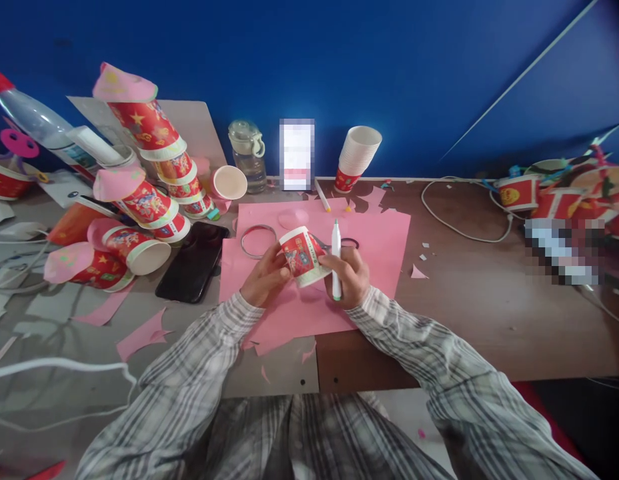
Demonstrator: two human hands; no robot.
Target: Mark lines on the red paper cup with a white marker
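Observation:
A red paper cup with a printed pattern (300,257) is tilted between my two hands, above pink paper (384,250). My left hand (267,277) grips the cup's left side. On the other side, my right hand (350,275) pinches the cup's lower right edge. The same hand holds a white marker (336,257) with a greenish tip, pointing upward. Behind the cup lie scissors (349,243), partly hidden by the cup and the right hand. A round ring-like item (258,241) rests on the paper to the left.
Decorated red cups with pink cone tops (147,127) stand and lie at the left, beside a black phone (193,261). Behind the paper are a water bottle (248,157), a lit screen (296,155) and stacked cups (359,150). More cup crafts (564,193) and a cable are at the right.

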